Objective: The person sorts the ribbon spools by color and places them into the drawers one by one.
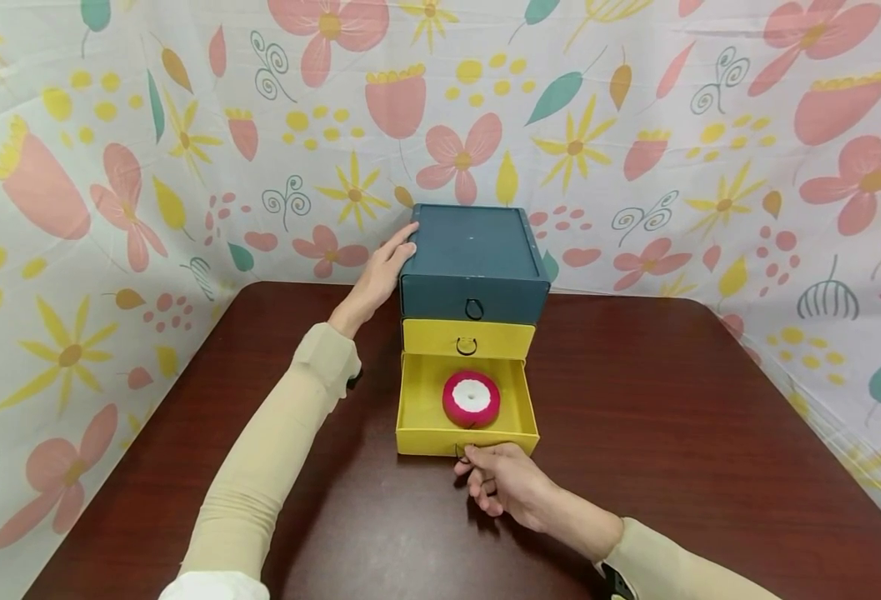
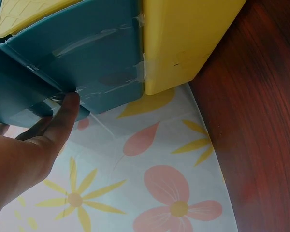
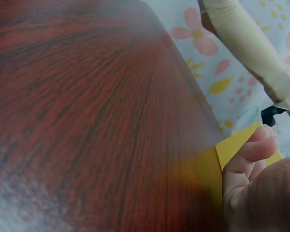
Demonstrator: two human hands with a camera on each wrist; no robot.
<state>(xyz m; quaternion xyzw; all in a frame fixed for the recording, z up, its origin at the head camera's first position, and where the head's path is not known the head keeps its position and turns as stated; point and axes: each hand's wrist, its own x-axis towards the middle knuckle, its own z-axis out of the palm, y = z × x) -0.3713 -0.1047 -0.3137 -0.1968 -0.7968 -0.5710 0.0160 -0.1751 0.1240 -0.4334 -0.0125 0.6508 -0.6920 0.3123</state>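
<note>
A small drawer cabinet (image 1: 478, 242) with a dark blue top stands on the table, one blue drawer above two yellow ones. Its bottom yellow drawer (image 1: 417, 417) is pulled out and holds a roll of magenta ribbon (image 1: 451, 406) with a white centre. My right hand (image 1: 511, 483) is at the drawer's front, thumb and finger pinching its dark ring pull (image 1: 461, 452). Against the cabinet's upper left side rests my left hand (image 1: 380, 271), its fingers extended; the left wrist view shows these fingers (image 2: 67, 113) touching the blue side wall.
The middle yellow drawer (image 1: 428, 337) and the blue top drawer (image 1: 440, 296) are closed, each with a black ring pull. Behind the dark reddish-brown table (image 1: 658, 417) hangs a flower-patterned cloth (image 1: 598, 183), which also runs along the left and right sides.
</note>
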